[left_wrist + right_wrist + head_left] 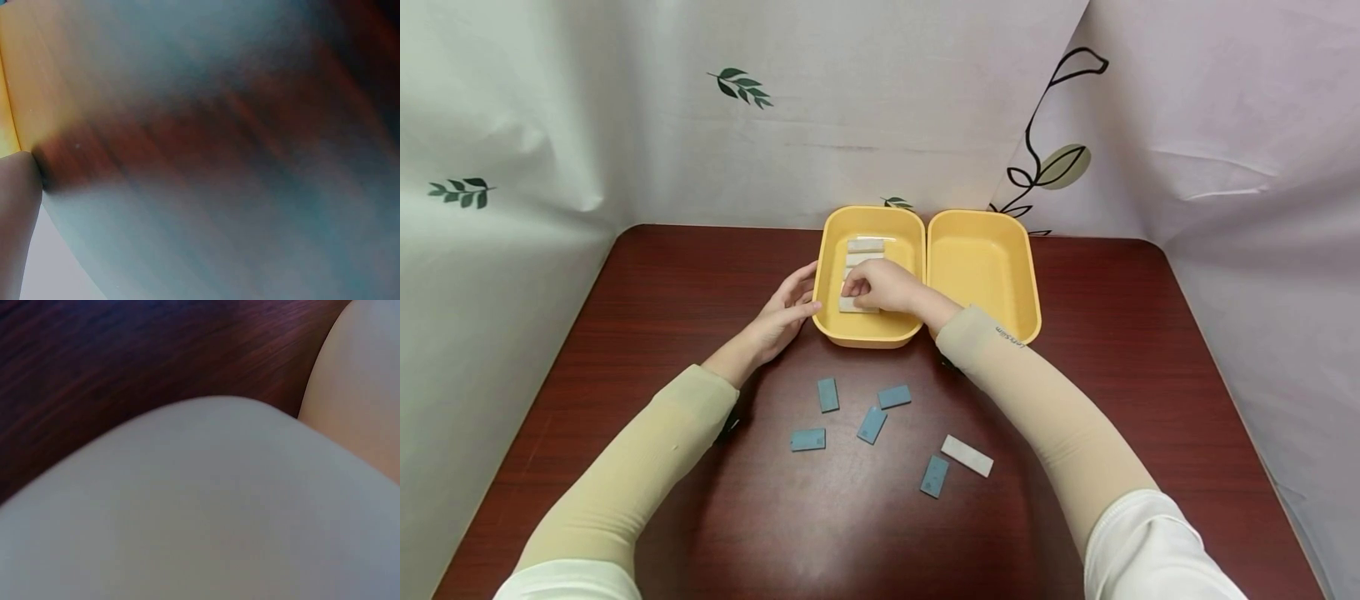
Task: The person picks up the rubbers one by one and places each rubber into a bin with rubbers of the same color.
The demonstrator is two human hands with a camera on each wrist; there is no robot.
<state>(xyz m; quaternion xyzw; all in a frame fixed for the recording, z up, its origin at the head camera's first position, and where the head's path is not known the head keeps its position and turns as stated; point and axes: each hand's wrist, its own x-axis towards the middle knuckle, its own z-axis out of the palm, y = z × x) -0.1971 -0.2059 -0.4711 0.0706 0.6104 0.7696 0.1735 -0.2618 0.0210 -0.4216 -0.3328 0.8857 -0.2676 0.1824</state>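
Note:
In the head view, a yellow box [832, 250] stands at the back of the table with a row of white tiles [866, 246] on its floor. My right hand [891, 286] reaches into it, its curled fingers pinching a white tile [859, 305] at the near end of the row; the hand covers part of that row. Against the box's left side rests my left hand [777, 321], fingers fairly straight and thumb touching the rim. In the left wrist view, a fingertip [19, 181] meets the box's yellow edge [7, 125]. The right wrist view shows mostly pale sleeve [206, 500].
A second yellow box [981, 258] adjoins the first on the right. Several blue-grey tiles [808, 440] lie scattered on the dark red table [662, 275] in front, with one white tile [967, 456] at the right. A patterned cloth [850, 108] hangs behind the table.

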